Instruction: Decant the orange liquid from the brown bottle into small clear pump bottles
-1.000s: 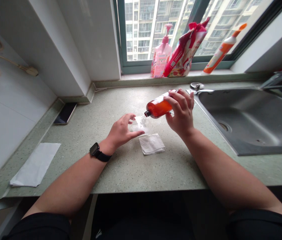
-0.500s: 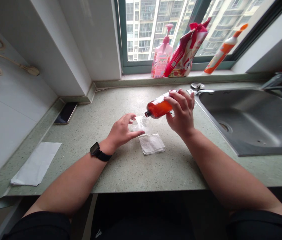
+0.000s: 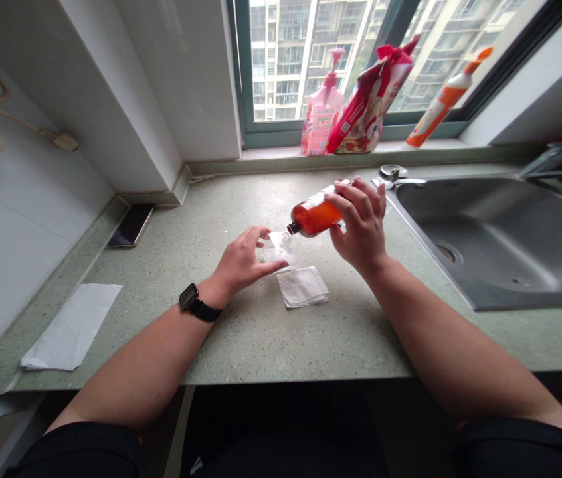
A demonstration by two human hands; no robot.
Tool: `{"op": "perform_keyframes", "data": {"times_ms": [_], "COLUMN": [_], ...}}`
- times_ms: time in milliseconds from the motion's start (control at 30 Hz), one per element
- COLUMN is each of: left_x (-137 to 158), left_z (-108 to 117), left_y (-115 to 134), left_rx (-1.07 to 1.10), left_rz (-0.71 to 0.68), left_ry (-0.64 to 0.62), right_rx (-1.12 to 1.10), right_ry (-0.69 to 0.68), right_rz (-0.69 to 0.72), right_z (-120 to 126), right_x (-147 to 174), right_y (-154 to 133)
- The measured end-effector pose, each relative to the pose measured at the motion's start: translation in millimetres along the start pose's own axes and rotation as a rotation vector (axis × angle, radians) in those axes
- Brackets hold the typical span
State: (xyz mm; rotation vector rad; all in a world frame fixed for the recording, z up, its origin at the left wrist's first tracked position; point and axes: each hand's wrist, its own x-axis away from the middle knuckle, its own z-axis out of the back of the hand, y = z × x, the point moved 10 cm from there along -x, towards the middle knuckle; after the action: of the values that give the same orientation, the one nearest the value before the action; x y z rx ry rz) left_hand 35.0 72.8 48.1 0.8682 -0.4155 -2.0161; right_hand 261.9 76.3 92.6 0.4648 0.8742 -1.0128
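Observation:
My right hand (image 3: 363, 226) is closed around an amber bottle (image 3: 317, 216) with a pale label, tilted so that its dark uncapped mouth points down to the left. Just under that mouth is a clear plastic container (image 3: 283, 249) with a round opening, perhaps a small bottle; its outline is hard to make out. Curved around the container's left side, my left hand (image 3: 244, 259) steadies it with thumb and fingers. Any liquid flowing between the two cannot be made out. A folded white tissue (image 3: 303, 287) lies on the counter in front of the container.
A steel sink (image 3: 505, 299) with a faucet (image 3: 403, 180) is at the right. Left on the counter (image 3: 241, 332) lie a phone (image 3: 131, 226) and folded paper (image 3: 72, 325). On the windowsill stand a pink pump bottle (image 3: 321, 116), a red bag (image 3: 373, 106) and an orange bottle (image 3: 440, 109).
The amber bottle and my right hand have shifted very slightly left. My left hand and the clear container look unmoved.

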Motion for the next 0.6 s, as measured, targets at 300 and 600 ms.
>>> {"op": "perform_keyframes", "data": {"times_ms": [300, 600], "left_x": [-1.1, -0.6], "left_z": [-0.5, 0.1], "left_y": [0.6, 1.2], "left_rx": [0.005, -0.001], "left_rz": [0.002, 0.006], "left_ry": [-0.003, -0.011], "right_rx": [0.019, 0.021], "right_ry": [-0.008, -0.039], "right_rz": [0.012, -0.01], "right_z": [-1.9, -4.5], "right_x": [1.2, 0.7], "right_y": [0.0, 2.6]}}
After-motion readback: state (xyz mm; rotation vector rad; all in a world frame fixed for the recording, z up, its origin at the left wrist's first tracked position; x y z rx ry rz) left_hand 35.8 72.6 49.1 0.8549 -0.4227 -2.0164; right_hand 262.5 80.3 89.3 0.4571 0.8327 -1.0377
